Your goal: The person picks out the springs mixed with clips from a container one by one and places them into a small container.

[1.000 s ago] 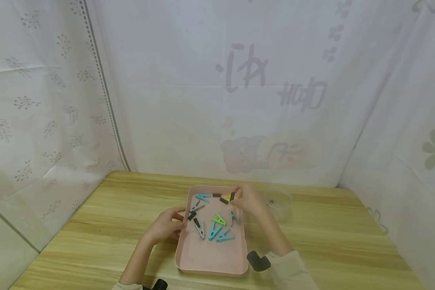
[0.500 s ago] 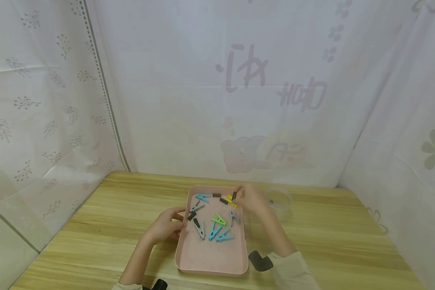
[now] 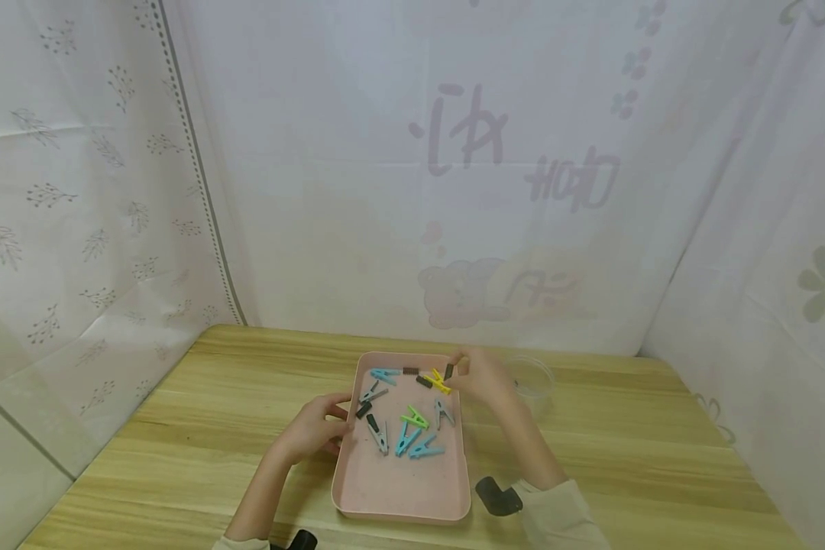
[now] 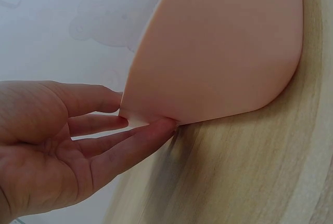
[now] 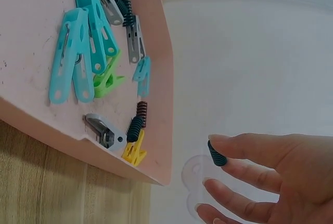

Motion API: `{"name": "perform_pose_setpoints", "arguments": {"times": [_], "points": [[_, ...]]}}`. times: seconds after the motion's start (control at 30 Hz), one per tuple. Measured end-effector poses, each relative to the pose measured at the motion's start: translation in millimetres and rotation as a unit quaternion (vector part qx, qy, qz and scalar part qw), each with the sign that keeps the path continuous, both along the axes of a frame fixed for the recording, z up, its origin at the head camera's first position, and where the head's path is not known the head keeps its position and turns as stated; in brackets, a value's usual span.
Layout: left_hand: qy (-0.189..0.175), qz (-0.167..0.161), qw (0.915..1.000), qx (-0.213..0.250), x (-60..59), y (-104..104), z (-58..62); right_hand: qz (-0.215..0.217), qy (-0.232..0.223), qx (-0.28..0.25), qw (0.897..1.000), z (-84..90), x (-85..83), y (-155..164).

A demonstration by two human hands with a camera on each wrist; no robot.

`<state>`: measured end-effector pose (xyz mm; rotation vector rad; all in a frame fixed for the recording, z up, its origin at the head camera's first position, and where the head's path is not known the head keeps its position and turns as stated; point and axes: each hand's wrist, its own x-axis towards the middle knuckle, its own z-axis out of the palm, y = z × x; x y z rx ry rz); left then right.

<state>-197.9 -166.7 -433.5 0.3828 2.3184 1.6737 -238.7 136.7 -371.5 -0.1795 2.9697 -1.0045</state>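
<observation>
A pink tray (image 3: 402, 489) holds several clothespins, among them a yellow clothespin (image 3: 438, 382), a green clothespin (image 3: 415, 417), a light blue clothespin (image 3: 426, 449) and a grey clothespin (image 3: 380, 439). Small ribbed cylinders lie among them, one dark ribbed piece (image 3: 410, 371) by the far wall. Thumb and index finger of my right hand (image 3: 484, 378) pinch another dark green ribbed piece (image 5: 217, 154) above the tray's far right corner; the other fingers are spread. At the tray's left side my left hand (image 3: 316, 428) touches rim and outer wall with fairly straight fingers (image 4: 156, 130).
A clear round container (image 3: 532, 393) with a small dark item inside stands right of the tray, behind my right hand. The wooden table (image 3: 626, 451) ends at a patterned curtain (image 3: 316, 229). Dark wrist devices sit on both forearms.
My right hand has shifted slightly to the right with the ribbed piece, uncovering more of the yellow clothespin. My left hand and the tray have stayed in place.
</observation>
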Motion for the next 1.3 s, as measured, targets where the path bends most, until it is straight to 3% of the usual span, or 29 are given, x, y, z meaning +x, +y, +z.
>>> {"name": "perform_pose_setpoints", "arguments": {"times": [1.3], "points": [[-0.007,0.002,1.0000,-0.001,0.7,0.5,1.3,-0.013,-0.008,-0.013,1.000,1.8,6.1,8.6]]}}
